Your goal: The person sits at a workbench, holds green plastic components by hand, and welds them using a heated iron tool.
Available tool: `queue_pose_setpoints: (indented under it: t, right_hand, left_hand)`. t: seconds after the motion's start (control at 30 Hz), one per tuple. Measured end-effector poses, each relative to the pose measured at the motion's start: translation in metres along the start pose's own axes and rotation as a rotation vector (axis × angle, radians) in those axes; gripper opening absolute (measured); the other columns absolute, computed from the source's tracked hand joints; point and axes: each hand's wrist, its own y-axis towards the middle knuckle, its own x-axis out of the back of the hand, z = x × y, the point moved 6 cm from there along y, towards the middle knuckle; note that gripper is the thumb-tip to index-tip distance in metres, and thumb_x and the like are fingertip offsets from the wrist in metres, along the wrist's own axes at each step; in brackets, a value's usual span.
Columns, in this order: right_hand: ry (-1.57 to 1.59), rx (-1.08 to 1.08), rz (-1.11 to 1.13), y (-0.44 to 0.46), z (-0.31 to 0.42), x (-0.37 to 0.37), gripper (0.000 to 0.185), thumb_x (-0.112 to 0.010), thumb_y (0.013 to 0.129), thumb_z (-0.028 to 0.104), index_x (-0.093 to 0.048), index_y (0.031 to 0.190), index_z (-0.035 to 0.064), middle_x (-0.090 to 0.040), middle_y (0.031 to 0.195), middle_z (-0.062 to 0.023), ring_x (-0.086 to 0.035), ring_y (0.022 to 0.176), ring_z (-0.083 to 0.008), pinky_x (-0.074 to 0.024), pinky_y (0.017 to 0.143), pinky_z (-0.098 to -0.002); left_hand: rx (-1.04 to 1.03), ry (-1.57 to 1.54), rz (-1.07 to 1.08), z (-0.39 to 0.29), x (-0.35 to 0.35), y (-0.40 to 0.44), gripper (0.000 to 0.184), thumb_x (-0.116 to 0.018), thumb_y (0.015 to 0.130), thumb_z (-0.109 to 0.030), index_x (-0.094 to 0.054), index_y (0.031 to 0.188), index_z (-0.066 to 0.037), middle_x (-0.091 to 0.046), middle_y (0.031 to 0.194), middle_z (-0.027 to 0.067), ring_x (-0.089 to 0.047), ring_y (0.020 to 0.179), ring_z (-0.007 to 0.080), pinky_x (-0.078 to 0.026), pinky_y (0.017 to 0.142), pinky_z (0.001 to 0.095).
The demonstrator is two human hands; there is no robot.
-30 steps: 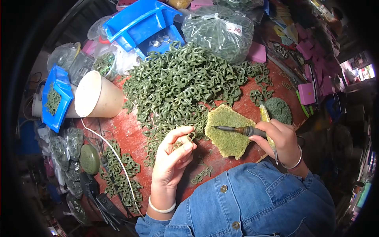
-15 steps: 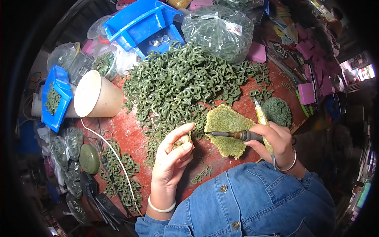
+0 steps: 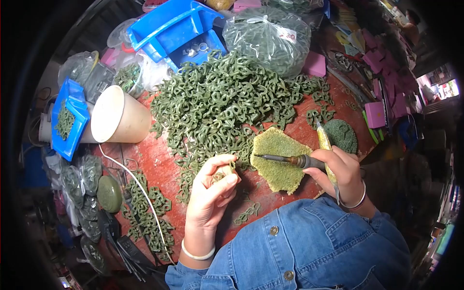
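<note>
Although fingers partly hide the small green piece near the centre and the room's edges sink into darkness, the red worktop shows plainly, heaped with green loops. The left hand pinches that piece between thumb and forefinger. Right of centre, the right hand grips a dark pointed tool and a yellow-handled tool; whether the dark tip touches the yellowish pad, I cannot tell.

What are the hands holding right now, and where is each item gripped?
Right hand: a dark pointed tool, by its thick handle, plus a yellow tool near its middle. Left hand: a small green piece, pinched; exact part unclear.
</note>
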Motion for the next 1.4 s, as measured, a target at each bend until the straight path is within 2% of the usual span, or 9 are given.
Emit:
queue_pose_setpoints:
  t: [0.33, 0.67, 0.73, 0.77, 0.83, 0.93, 1.17, 1.23, 1.4]
  right_hand:
    - [0.101, 0.018, -0.042, 0.0, 0.005, -0.002, 0.032, -0.088, 0.077, 0.015, -0.069, 0.1, 0.0022, -0.066, 0.08, -0.0092, -0.066, 0.062, -0.0244, -0.0517, 0.054, -0.0339]
    - [0.105, 0.029, -0.051, -0.001, 0.003, -0.002, 0.034, -0.088, 0.077, 0.015, -0.069, 0.101, 0.0021, -0.065, 0.08, -0.0092, -0.065, 0.061, -0.0247, -0.0517, 0.054, -0.0342]
    - [0.07, 0.011, -0.046, -0.001, 0.002, 0.001, 0.034, -0.088, 0.077, 0.015, -0.069, 0.101, 0.0024, -0.064, 0.079, -0.0091, -0.065, 0.061, -0.0247, -0.0516, 0.054, -0.034]
    - [0.07, 0.011, -0.046, -0.001, 0.002, 0.003, 0.034, -0.088, 0.077, 0.015, -0.069, 0.101, 0.0024, -0.064, 0.079, -0.0091, -0.065, 0.061, -0.0247, -0.0516, 0.054, -0.034]
    - [0.026, -0.009, -0.014, -0.002, -0.001, 0.004, 0.033, -0.088, 0.078, 0.016, -0.069, 0.101, 0.0028, -0.063, 0.078, -0.009, -0.065, 0.061, -0.0253, -0.0516, 0.054, -0.0344]
    - [-0.056, -0.026, 0.072, -0.001, -0.003, 0.002, 0.031, -0.086, 0.079, 0.019, -0.069, 0.1, 0.0037, -0.062, 0.077, -0.0088, -0.065, 0.06, -0.0261, -0.0517, 0.054, -0.0351]
    - [-0.035, -0.033, 0.03, -0.002, -0.004, 0.002, 0.031, -0.086, 0.08, 0.021, -0.069, 0.1, 0.0045, -0.062, 0.078, -0.0086, -0.065, 0.061, -0.0267, -0.0524, 0.055, -0.0358]
    - [-0.056, -0.043, 0.08, -0.003, -0.006, -0.001, 0.031, -0.086, 0.08, 0.019, -0.069, 0.101, 0.0039, -0.064, 0.079, -0.0091, -0.066, 0.062, -0.027, -0.0526, 0.055, -0.036]
    - [0.026, -0.017, -0.001, -0.001, -0.002, -0.001, 0.033, -0.087, 0.078, 0.017, -0.069, 0.101, 0.0034, -0.065, 0.08, -0.0096, -0.066, 0.063, -0.027, -0.0525, 0.055, -0.0359]
  left_hand:
    - [-0.121, 0.21, -0.01, 0.0, -0.001, 0.0, 0.045, -0.076, 0.088, 0.002, -0.061, 0.13, -0.002, -0.06, 0.088, -0.0018, -0.048, 0.063, 0.002, -0.036, 0.053, 0.0174]
    - [-0.105, 0.242, -0.012, -0.001, 0.0, -0.002, 0.045, -0.078, 0.087, 0.001, -0.062, 0.129, -0.003, -0.061, 0.091, -0.0013, -0.05, 0.064, 0.0017, -0.035, 0.053, 0.0162]
    - [-0.07, 0.238, -0.004, -0.001, 0.0, -0.003, 0.045, -0.075, 0.087, 0.005, -0.06, 0.129, -0.003, -0.06, 0.093, 0.0016, -0.055, 0.074, 0.0069, -0.039, 0.058, 0.0198]
    - [-0.07, 0.238, -0.004, -0.001, 0.0, -0.003, 0.045, -0.075, 0.087, 0.005, -0.06, 0.129, -0.003, -0.06, 0.093, 0.0016, -0.055, 0.074, 0.0069, -0.039, 0.058, 0.0198]
    - [-0.092, 0.24, -0.017, 0.0, -0.001, -0.002, 0.047, -0.078, 0.086, 0.002, -0.061, 0.13, -0.003, -0.059, 0.089, -0.0025, -0.048, 0.063, 0.0015, -0.035, 0.053, 0.0163]
    - [-0.099, 0.246, -0.036, -0.001, -0.002, -0.002, 0.048, -0.078, 0.086, 0.002, -0.061, 0.131, -0.003, -0.058, 0.087, -0.0032, -0.048, 0.063, 0.0014, -0.034, 0.053, 0.0164]
    - [-0.067, 0.227, -0.046, 0.0, -0.001, -0.001, 0.048, -0.078, 0.086, 0.002, -0.061, 0.131, -0.002, -0.058, 0.087, -0.0035, -0.048, 0.064, 0.0012, -0.034, 0.054, 0.0164]
    - [-0.071, 0.237, -0.048, 0.0, -0.001, -0.001, 0.047, -0.078, 0.086, 0.002, -0.061, 0.13, -0.002, -0.058, 0.087, -0.0036, -0.048, 0.064, 0.0013, -0.034, 0.054, 0.0166]
    - [-0.071, 0.251, -0.057, -0.001, -0.002, -0.002, 0.047, -0.078, 0.086, 0.001, -0.062, 0.13, -0.002, -0.058, 0.086, -0.0039, -0.048, 0.064, 0.0016, -0.035, 0.054, 0.0169]
